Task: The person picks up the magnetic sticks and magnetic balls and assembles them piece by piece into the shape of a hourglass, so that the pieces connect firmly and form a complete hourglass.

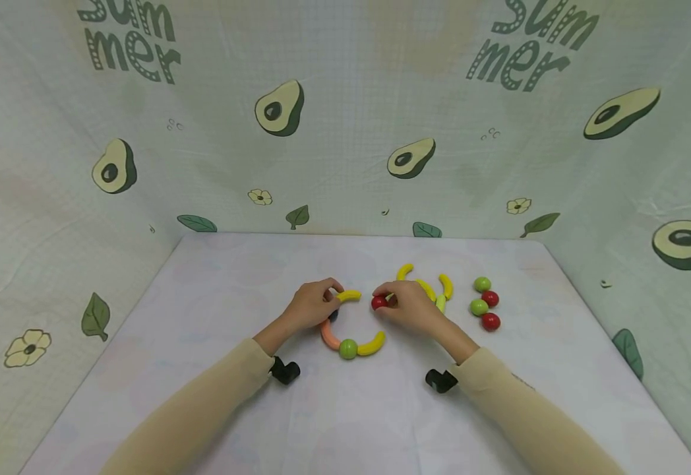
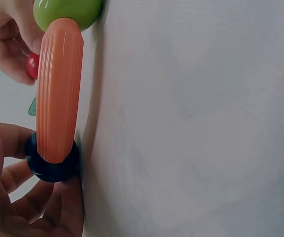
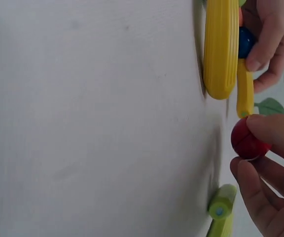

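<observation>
My left hand (image 1: 310,305) holds a dark blue ball (image 2: 53,170) between thumb and fingers. The ball joins an orange curved stick (image 2: 60,94) to a yellow curved stick (image 1: 349,296). Past the orange stick, the chain continues through a green ball (image 1: 348,349) to another yellow curved stick (image 1: 372,344), making an open ring on the table. Between thumb and fingertips, my right hand (image 1: 411,306) pinches a red ball (image 3: 249,140). In the right wrist view, that ball is at the free tip of the upper yellow stick; whether they are joined, I cannot tell.
Loose yellow curved sticks (image 1: 446,285) and a light green stick (image 1: 441,303) lie by my right hand, partly hidden by it. Farther right, green balls (image 1: 479,307) and red balls (image 1: 490,322) stand in a column. A printed cloth (image 1: 345,198) backs the white table (image 1: 345,422).
</observation>
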A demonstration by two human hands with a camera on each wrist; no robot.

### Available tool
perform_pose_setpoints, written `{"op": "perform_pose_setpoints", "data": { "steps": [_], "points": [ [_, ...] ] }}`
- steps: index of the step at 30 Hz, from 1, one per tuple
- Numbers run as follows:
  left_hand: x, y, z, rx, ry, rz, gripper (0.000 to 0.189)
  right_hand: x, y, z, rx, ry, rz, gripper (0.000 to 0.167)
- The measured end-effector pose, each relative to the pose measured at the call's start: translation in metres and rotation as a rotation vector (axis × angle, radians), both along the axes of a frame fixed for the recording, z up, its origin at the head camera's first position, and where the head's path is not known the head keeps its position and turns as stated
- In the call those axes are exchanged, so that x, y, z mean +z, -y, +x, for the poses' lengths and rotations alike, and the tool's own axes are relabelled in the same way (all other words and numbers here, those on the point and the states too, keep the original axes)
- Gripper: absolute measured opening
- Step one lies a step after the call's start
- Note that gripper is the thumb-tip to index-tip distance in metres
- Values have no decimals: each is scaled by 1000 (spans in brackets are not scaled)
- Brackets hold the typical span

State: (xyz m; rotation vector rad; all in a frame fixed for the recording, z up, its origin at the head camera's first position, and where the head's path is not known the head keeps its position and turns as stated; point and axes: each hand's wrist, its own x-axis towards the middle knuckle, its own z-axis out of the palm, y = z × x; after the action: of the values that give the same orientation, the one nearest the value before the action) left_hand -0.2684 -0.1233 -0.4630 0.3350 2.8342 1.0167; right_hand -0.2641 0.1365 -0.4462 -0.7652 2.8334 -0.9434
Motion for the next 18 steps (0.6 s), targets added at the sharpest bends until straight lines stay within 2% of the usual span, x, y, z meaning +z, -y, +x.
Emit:
{"op": "perform_pose_setpoints", "data": {
  "steps": [4, 10, 18],
  "points": [
    [1, 0, 1, -2, 4, -5, 24, -5, 12, -3, -23, 38, -4, 28],
    [5, 1, 2, -19, 15, 9, 25, -8, 24, -8, -36, 43, -28, 27],
    [1, 4, 0, -26, 12, 12, 25, -9, 29, -11, -49, 62, -45, 28]
  ]
}}
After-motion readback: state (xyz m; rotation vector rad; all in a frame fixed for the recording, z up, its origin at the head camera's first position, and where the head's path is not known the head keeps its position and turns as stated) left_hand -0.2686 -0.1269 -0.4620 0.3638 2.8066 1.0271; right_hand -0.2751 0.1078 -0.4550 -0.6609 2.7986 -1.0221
